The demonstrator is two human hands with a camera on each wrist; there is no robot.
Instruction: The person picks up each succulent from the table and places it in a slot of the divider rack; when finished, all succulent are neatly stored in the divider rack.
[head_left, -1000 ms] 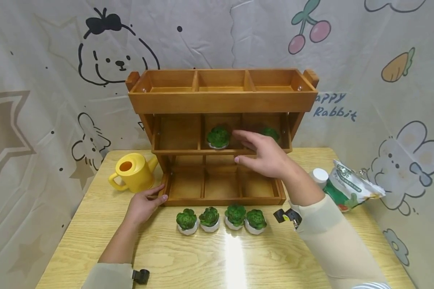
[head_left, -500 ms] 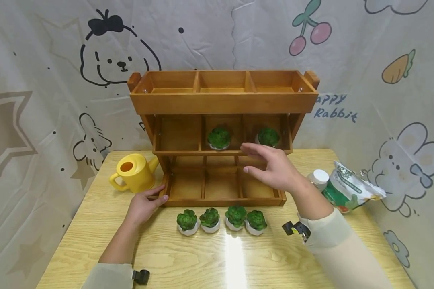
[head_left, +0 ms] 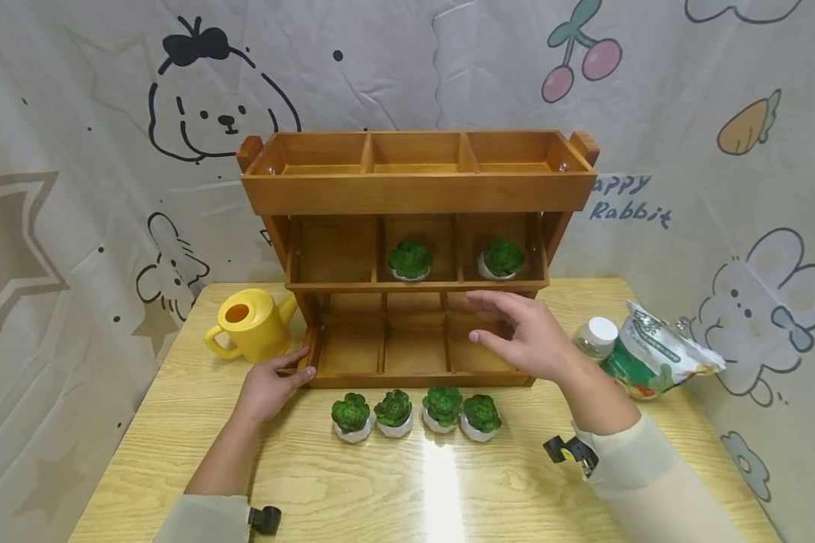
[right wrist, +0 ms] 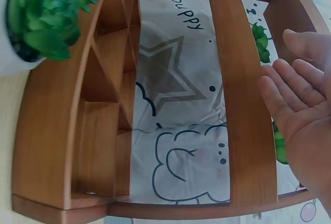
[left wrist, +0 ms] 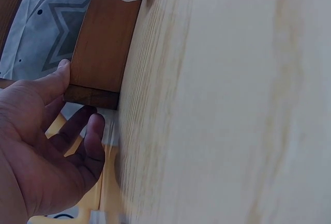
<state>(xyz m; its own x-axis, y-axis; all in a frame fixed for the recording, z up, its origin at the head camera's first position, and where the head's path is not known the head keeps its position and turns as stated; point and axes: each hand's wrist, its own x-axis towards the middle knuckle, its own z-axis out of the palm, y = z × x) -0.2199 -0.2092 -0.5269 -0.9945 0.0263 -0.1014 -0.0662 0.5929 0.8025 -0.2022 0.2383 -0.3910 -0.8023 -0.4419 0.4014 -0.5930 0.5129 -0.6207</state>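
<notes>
Gripping a wooden shelf (head_left: 414, 194) with the left hand (head_left: 268, 388), right hand (head_left: 533, 335) loose and holding nothing
Head view: left thumb and fingers are on the shelf's lower left end, right by a yellow watering can (head_left: 261, 332), while the right hand hangs in front of the bottom tier's right compartment, fingers relaxed. Two potted plants (head_left: 410, 259) sit in the middle tier, center and right compartments, and four more plants (head_left: 394, 409) are lined up on the surface (head_left: 353, 498) just in front. White-lidded jar (head_left: 592, 348) and a bag (head_left: 659, 354) are off to the right. Left wrist view: thumb's against the shelf's corner, some fingers curl free, can't tell how firm the grip is. Right wrist view: palm showing, fingers slightly bent, bits of green peeking out past the wood.
</notes>
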